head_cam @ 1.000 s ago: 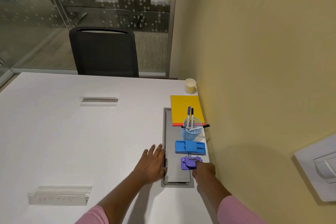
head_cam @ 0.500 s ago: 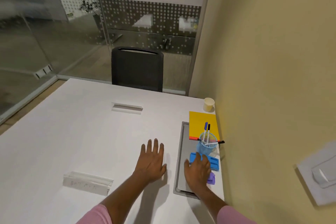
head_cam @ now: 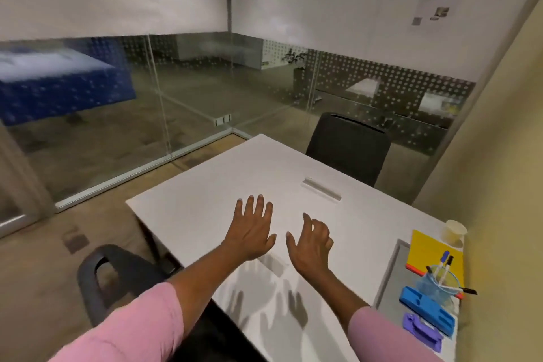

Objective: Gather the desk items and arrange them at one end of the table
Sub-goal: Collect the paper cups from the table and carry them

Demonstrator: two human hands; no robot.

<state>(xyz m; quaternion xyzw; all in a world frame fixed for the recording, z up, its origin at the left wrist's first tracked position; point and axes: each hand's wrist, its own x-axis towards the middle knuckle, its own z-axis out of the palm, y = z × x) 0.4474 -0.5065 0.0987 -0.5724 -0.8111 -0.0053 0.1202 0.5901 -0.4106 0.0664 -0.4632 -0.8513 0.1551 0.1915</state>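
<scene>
Along the right end of the white table (head_cam: 205, 214), by the yellow wall, the items stand in a row: a paper cup (head_cam: 454, 233), a yellow notebook (head_cam: 432, 254), a clear blue pen cup (head_cam: 437, 288) with markers, a blue tray-like holder (head_cam: 427, 310) and a purple stapler-like piece (head_cam: 421, 332). My left hand (head_cam: 251, 231) hovers over the table's middle, fingers spread, holding nothing. My right hand (head_cam: 311, 242) is beside it, fingers loosely curled and apart, also holding nothing. Both hands are well left of the items.
A grey cable flap (head_cam: 392, 282) lies left of the items. A black chair (head_cam: 349, 147) stands at the table's far side, another chair (head_cam: 114, 276) at my near left. Two slots are cut in the tabletop, one slot (head_cam: 321, 192) far. Glass walls enclose the room.
My right hand has left the purple piece and drawn back to the table's middle. My left hand lifted off the table. The view swung left, putting the items at the lower right.
</scene>
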